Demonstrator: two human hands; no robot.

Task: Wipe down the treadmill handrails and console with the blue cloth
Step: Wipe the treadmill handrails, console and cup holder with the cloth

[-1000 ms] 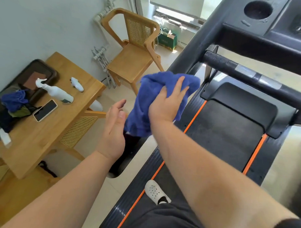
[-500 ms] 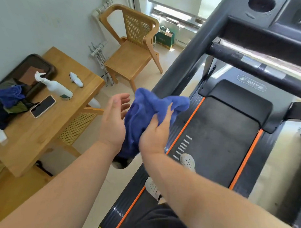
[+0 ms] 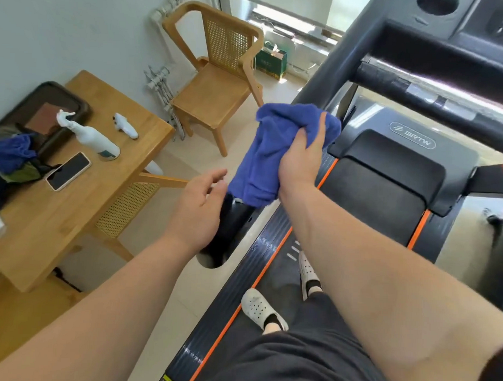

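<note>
Cloth: the blue cloth (image 3: pixel 277 151) is a deep blue terry towel, bunched and creased, thick at its upper end and hanging in loose folds below.
Place: centre of the frame, draped over the dark handrail (image 3: pixel 229 226) on the left side of the treadmill, whose rounded end shows below the cloth.
Long axis: from upper right to lower left, in line with the rail; the bunched end points toward the console (image 3: pixel 450 29) in the upper right of the frame.
Right hand: the right hand (image 3: pixel 303 155) grips the cloth, fingers curled into the folds and thumb over the top.
Left hand: the left hand (image 3: pixel 198 208) holds nothing, fingers loosely spread, just beside the cloth's lower edge; contact cannot be told.
Writing: "BRTW" with a logo on the grey motor cover (image 3: pixel 412 136); a yellow label (image 3: pixel 169 380) at the bottom edge is too small to read.
Worktop: the wooden worktop (image 3: pixel 73 207) at left carries a white spray bottle (image 3: pixel 95 139) and a phone (image 3: pixel 68 171), screen up.
</note>
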